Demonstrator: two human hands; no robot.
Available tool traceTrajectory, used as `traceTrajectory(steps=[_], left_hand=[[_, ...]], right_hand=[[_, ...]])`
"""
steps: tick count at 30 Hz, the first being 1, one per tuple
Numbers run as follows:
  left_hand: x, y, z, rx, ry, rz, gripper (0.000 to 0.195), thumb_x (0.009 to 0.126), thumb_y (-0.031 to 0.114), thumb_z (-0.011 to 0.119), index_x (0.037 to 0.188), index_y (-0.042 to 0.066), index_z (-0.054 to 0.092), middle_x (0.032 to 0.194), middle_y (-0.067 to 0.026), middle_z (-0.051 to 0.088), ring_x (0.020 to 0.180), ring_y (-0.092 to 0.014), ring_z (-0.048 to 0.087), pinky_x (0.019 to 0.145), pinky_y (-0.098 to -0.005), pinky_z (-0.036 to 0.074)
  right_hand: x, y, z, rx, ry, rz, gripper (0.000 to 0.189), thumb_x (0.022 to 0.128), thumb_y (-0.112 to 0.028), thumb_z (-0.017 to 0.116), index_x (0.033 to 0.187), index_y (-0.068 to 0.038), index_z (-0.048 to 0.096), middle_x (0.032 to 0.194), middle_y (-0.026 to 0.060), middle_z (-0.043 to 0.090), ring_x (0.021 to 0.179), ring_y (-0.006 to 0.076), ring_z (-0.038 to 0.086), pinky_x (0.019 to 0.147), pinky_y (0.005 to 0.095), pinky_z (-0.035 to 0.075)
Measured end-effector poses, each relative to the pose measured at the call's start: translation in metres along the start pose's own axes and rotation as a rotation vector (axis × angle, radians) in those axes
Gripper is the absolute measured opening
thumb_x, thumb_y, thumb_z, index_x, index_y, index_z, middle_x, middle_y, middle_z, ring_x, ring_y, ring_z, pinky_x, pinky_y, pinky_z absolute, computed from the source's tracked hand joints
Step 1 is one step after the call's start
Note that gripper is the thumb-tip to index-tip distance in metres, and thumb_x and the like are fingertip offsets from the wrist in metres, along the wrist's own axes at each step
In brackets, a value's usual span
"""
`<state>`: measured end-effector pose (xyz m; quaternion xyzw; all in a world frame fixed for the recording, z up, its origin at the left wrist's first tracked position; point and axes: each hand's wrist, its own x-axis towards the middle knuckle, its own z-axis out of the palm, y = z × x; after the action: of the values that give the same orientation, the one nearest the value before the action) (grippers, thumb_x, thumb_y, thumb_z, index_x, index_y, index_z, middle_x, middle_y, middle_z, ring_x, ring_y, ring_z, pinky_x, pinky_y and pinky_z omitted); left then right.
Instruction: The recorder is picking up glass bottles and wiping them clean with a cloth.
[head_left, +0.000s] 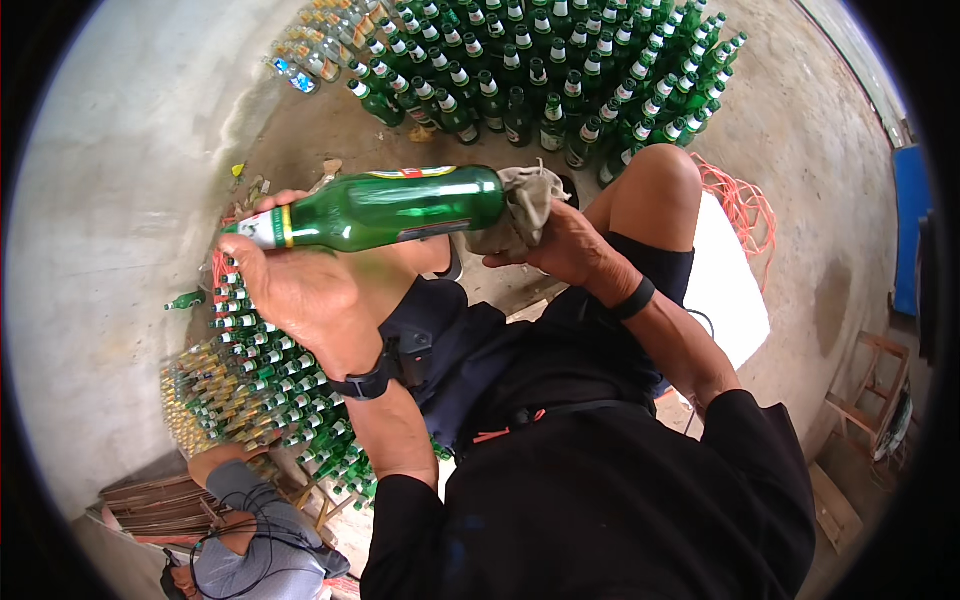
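Note:
A green glass bottle (397, 206) lies sideways in the air above my lap, its labelled neck to the left and its base to the right. My left hand (296, 281) grips it by the neck, thumb near the mouth. Against the bottle's base is a crumpled grey-brown cloth (521, 214), and my right hand (570, 240) holds this cloth from the right. The cloth covers the base, so the base itself is hidden.
Many upright green bottles (517, 112) crowd the floor ahead, with clear bottles (322, 52) at their left. More green bottles (277, 360) stand at my left, near another person (255, 540). One green bottle (185, 301) lies apart. Orange cord (742, 214) is coiled at right.

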<state>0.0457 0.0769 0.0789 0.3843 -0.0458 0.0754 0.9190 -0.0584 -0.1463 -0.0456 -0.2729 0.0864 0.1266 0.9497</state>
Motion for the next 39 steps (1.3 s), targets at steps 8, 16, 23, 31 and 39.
traceTrajectory(steps=[8,16,23,31,39], left_hand=[[-0.028,-0.043,-0.001,0.101,-0.111,-0.045,0.047,0.103,0.042,0.05,0.117,-0.003,0.052,0.109,-0.0169,0.062,0.107,-0.028,0.058,0.099,-0.042,0.045],[-0.042,-0.061,-0.001,0.275,-0.51,-0.156,0.053,0.092,0.024,0.069,0.132,-0.002,0.047,0.127,-0.0215,0.06,0.119,-0.028,0.058,0.102,-0.0381,0.045],[-0.05,-0.076,-0.014,0.135,-0.36,-0.297,0.047,0.098,0.027,0.063,0.13,-0.003,0.048,0.124,-0.0179,0.06,0.117,-0.028,0.059,0.102,-0.0406,0.047],[-0.052,-0.078,-0.014,0.274,-0.439,-0.245,0.037,0.101,0.022,0.059,0.127,-0.001,0.049,0.12,-0.0139,0.062,0.112,-0.022,0.06,0.101,-0.0367,0.045],[-0.071,-0.087,-0.014,0.424,-0.339,-0.382,0.034,0.099,0.017,0.063,0.127,0.001,0.051,0.112,-0.0038,0.061,0.104,-0.012,0.056,0.094,-0.0263,0.044]], right_hand=[[0.01,0.013,-0.025,0.057,-0.007,-0.084,0.045,0.106,-0.048,0.037,0.129,-0.013,0.054,0.112,0.0071,0.066,0.092,0.0226,0.066,0.064,0.0376,0.054],[0.001,0.003,-0.007,-0.066,0.181,0.221,0.055,0.102,-0.058,0.027,0.117,-0.012,0.054,0.077,0.01,0.065,0.044,0.0181,0.058,0.03,0.026,0.036],[-0.003,0.008,-0.013,-0.82,0.254,-0.332,0.049,0.105,-0.045,0.029,0.11,-0.003,0.053,0.076,0.0128,0.063,0.057,0.0268,0.063,0.042,0.0344,0.045],[0.005,-0.007,0.008,-1.275,0.263,-0.22,0.043,0.106,-0.036,0.035,0.107,0.001,0.057,0.088,0.0262,0.061,0.078,0.0406,0.059,0.073,0.0477,0.045],[0.014,0.002,0.041,-1.282,0.128,-0.677,0.051,0.104,-0.037,0.043,0.141,-0.003,0.044,0.134,0.0253,0.053,0.119,0.0429,0.054,0.098,0.0436,0.045]])
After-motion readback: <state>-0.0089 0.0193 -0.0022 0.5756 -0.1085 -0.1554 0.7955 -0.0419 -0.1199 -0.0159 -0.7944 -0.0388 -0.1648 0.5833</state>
